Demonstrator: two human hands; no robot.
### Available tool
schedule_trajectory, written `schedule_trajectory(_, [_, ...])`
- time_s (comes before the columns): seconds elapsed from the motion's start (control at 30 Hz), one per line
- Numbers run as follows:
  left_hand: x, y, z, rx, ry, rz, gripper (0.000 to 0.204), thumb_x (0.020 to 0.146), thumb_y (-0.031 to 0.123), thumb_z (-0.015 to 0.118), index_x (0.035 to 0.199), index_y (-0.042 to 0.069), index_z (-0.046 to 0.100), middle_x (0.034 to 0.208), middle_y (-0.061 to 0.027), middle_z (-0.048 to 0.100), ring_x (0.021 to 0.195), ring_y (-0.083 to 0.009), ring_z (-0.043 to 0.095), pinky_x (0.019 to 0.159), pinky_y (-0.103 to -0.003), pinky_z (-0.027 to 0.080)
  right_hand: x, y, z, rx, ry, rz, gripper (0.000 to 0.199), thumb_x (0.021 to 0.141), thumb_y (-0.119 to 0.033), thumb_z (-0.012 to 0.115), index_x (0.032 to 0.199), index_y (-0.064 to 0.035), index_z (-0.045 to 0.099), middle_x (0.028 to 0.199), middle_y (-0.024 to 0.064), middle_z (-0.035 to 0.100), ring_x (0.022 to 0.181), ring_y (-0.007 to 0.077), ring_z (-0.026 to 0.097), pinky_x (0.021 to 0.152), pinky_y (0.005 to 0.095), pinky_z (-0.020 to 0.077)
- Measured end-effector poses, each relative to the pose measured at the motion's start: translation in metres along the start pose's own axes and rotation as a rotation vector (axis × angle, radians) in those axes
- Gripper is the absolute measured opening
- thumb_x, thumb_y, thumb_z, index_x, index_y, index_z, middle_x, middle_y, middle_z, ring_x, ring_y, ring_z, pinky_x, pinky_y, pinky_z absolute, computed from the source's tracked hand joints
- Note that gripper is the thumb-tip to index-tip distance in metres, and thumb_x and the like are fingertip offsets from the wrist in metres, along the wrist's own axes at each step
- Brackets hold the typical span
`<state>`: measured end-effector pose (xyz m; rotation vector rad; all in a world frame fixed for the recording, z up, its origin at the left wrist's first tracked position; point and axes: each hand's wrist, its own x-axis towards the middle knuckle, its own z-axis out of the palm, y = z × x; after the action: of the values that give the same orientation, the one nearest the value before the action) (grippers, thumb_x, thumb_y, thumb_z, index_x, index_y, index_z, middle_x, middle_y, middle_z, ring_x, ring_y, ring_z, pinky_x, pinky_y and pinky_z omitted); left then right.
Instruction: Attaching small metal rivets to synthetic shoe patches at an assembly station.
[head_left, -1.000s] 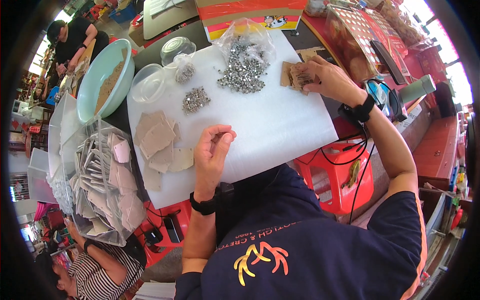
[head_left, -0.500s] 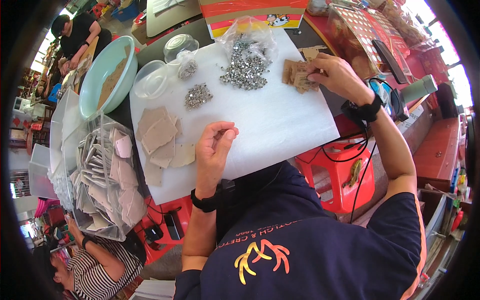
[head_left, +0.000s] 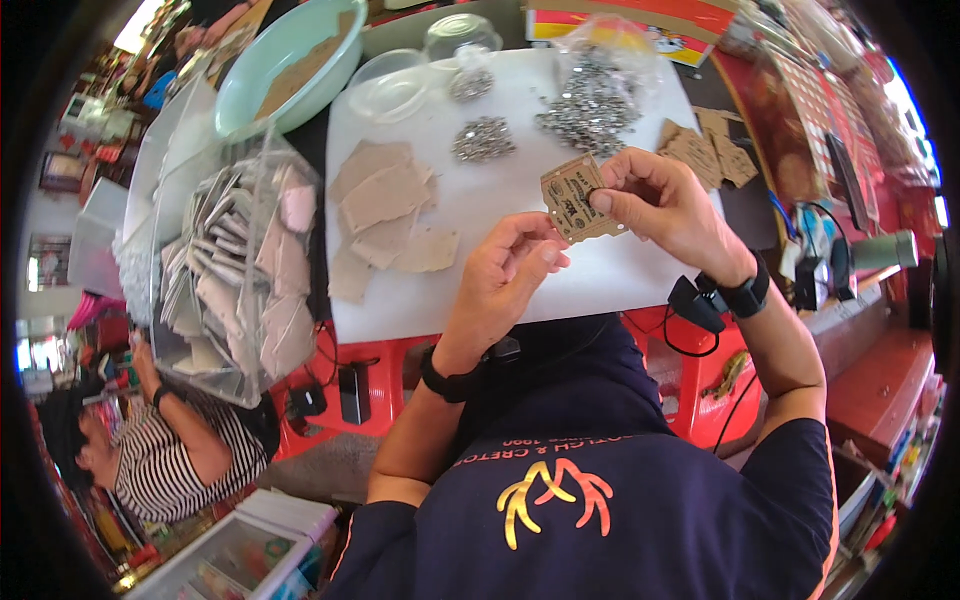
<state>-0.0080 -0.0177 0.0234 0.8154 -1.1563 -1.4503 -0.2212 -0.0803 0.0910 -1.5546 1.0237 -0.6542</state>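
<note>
A brown printed cardboard card (head_left: 573, 195) with small holes along its edge is pinched between the thumb and fingers of my right hand (head_left: 665, 205), held up over the white work surface. My left hand (head_left: 515, 270) is at the card's lower left edge, thumb and fingers drawn together. Whatever sits in those fingertips is too small to make out. Beyond the card lie a big pile of small silver metal pieces (head_left: 590, 110), partly in a clear bag, and a smaller pile (head_left: 483, 139). More brown printed cards (head_left: 700, 152) lie by the right edge of the white sheet (head_left: 400, 312).
Plain greyish-brown cards (head_left: 380, 200) lie stacked at left, beside a clear bin (head_left: 235, 375) full of similar cards. A pale green basin (head_left: 235, 110), a clear lid (head_left: 388, 88) and a clear tub (head_left: 462, 38) stand farther back. A person in stripes (head_left: 185, 455) sits at lower left.
My right hand has brought one brown card from the pile at right to the middle. My left hand has moved up to meet it. The whole view has shifted.
</note>
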Motion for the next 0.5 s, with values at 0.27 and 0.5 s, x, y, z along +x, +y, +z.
schedule_trajectory(0.27, [-0.038, 0.014, -0.032, -0.433, 0.039, -0.121, 0.042, 0.104, 0.028, 0.043, 0.131, -0.005, 0.046, 0.108, -0.0152, 0.064, 0.09, -0.0231, 0.068, 0.077, -0.033, 0.055, 0.023, -0.013, 0.054, -0.56, -0.063, -0.948, 0.019, 0.076, 0.0, 0.071, 0.094, -0.0027, 0.066, 0.091, 0.0112, 0.06, 0.075, 0.0272, 0.062, 0.064, 0.0341, 0.0505])
schedule_trajectory(0.5, [-0.065, 0.021, -0.054, -0.24, 0.246, 0.029, 0.033, 0.103, 0.02, 0.045, 0.127, -0.002, 0.049, 0.101, -0.0151, 0.067, 0.081, -0.0228, 0.07, 0.066, -0.031, 0.056, 0.057, -0.017, 0.087, -0.642, -0.173, -0.998, 0.025, 0.075, -0.002, 0.065, 0.1, -0.0043, 0.063, 0.103, 0.0096, 0.059, 0.09, 0.0287, 0.061, 0.077, 0.0373, 0.0525])
